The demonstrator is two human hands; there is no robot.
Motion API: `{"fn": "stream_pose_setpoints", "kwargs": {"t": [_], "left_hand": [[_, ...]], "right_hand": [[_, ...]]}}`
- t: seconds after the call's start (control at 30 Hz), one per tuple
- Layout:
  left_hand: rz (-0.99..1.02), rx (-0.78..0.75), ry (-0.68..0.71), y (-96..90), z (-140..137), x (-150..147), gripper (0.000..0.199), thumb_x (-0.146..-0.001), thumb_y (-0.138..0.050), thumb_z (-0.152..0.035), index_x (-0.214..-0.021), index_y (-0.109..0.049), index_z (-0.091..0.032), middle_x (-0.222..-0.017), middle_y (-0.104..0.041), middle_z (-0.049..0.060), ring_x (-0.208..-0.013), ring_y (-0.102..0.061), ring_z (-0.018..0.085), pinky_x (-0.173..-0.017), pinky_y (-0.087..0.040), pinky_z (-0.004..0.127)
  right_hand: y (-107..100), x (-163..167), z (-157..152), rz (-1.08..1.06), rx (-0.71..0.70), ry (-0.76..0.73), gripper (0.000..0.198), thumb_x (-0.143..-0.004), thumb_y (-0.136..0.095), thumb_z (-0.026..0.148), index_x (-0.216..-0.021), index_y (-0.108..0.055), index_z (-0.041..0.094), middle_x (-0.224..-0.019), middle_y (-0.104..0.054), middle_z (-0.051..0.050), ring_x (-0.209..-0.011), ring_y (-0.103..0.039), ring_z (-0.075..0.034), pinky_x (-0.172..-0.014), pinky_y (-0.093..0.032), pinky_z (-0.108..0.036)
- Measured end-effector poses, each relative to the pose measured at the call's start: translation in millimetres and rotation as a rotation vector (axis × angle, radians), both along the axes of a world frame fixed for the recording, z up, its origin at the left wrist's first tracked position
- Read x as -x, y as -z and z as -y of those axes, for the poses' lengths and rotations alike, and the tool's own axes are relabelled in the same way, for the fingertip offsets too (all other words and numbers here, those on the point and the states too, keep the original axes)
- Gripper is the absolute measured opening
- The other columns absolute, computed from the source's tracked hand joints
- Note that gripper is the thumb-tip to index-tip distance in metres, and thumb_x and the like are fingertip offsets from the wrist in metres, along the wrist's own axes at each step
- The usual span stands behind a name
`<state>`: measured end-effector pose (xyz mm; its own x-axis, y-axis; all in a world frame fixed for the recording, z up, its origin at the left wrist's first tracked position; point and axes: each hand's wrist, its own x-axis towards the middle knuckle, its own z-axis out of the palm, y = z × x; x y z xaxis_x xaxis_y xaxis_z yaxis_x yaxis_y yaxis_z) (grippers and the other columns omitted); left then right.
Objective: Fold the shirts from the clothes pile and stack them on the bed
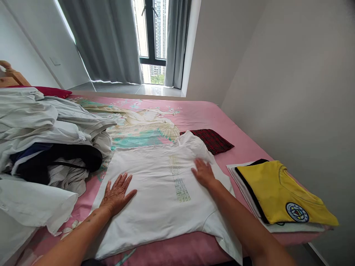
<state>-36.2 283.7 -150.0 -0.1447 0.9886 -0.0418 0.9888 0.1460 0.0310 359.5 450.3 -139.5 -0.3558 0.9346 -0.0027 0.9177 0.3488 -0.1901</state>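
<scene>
A white T-shirt lies spread flat on the bed, its hem to the left and its collar end to the right. Lines of small greenish print run down its middle. My left hand rests flat on the cloth near the hem, fingers spread. On the chest part, to the right of the print, is my right hand, slightly blurred, with its fingers apart and nothing in them. The near sleeve hangs toward the bed's front edge, partly behind my right forearm.
Rumpled, mostly white clothes are heaped at the left. At the right sits a folded stack topped by a yellow shirt with a round badge. A folded dark red plaid cloth lies beyond the T-shirt, on the pink patterned bedsheet.
</scene>
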Motion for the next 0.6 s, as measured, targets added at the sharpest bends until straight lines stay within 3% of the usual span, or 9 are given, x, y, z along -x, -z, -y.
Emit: {"fn": "stream_pose_setpoints", "kwargs": {"t": [0.1,0.2,0.27,0.33,0.43,0.5,0.6], "left_hand": [[0.014,0.002,0.003,-0.4,1,0,0.073,-0.084,-0.028,-0.065,-0.145,-0.023,-0.025,-0.153,-0.016,0.003,-0.142,-0.009,0.024,-0.111,0.002,0.050],[0.034,-0.003,0.002,-1.0,2,-1,0.073,-0.084,-0.028,-0.065,-0.145,-0.023,-0.026,-0.153,-0.016,0.003,-0.142,-0.009,0.024,-0.111,0.003,0.050],[0.045,-0.009,0.000,-1.0,2,-1,0.073,-0.084,-0.029,-0.064,-0.145,-0.024,-0.025,-0.153,-0.017,0.004,-0.142,-0.009,0.024,-0.111,0.004,0.049],[0.057,-0.009,0.001,-0.9,3,-2,0.073,-0.084,-0.030,-0.064,-0.145,-0.025,-0.025,-0.153,-0.018,0.004,-0.141,-0.010,0.024,-0.111,0.004,0.049],[0.073,-0.006,0.000,-1.0,4,-2,0.072,-0.084,-0.030,-0.065,-0.145,-0.024,-0.026,-0.153,-0.018,0.003,-0.141,-0.010,0.025,-0.111,0.004,0.049],[0.077,-0.007,0.002,-1.7,6,-3,0.073,-0.084,-0.029,-0.065,-0.145,-0.023,-0.026,-0.153,-0.017,0.003,-0.142,-0.010,0.024,-0.111,0.004,0.049],[0.077,-0.011,0.009,-2.9,8,-3,0.074,-0.084,-0.028,-0.066,-0.145,-0.023,-0.026,-0.153,-0.017,0.005,-0.141,-0.010,0.024,-0.111,0.005,0.049]], "right_hand": [[10,-9,-23,0.000,-0.017,0.308,0.060,-0.092,-0.024,0.044,-0.143,-0.028,0.012,-0.150,-0.022,-0.010,-0.138,-0.016,-0.022,-0.111,-0.012,-0.049],[13,-10,-24,-0.005,-0.095,0.387,0.059,-0.092,-0.024,0.043,-0.143,-0.027,0.012,-0.150,-0.023,-0.011,-0.138,-0.016,-0.023,-0.109,-0.008,-0.055],[10,-4,-13,0.000,-0.203,0.357,0.056,-0.093,-0.025,0.040,-0.141,-0.029,0.012,-0.150,-0.022,-0.011,-0.139,-0.013,-0.023,-0.110,-0.004,-0.055],[5,6,0,0.002,-0.271,0.175,0.054,-0.093,-0.026,0.038,-0.141,-0.032,0.013,-0.150,-0.022,-0.009,-0.140,-0.010,-0.020,-0.112,-0.003,-0.048],[3,21,10,0.015,-0.162,-0.182,0.052,-0.093,-0.029,0.042,-0.139,-0.036,0.020,-0.149,-0.027,-0.004,-0.139,-0.015,-0.017,-0.113,-0.009,-0.038],[7,26,6,0.030,-0.070,-0.150,0.053,-0.092,-0.028,0.044,-0.139,-0.036,0.020,-0.149,-0.028,-0.004,-0.138,-0.019,-0.018,-0.112,-0.011,-0.039],[16,29,-6,0.038,-0.053,0.122,0.058,-0.092,-0.025,0.043,-0.142,-0.030,0.015,-0.150,-0.024,-0.007,-0.138,-0.018,-0.020,-0.112,-0.011,-0.043]]}}
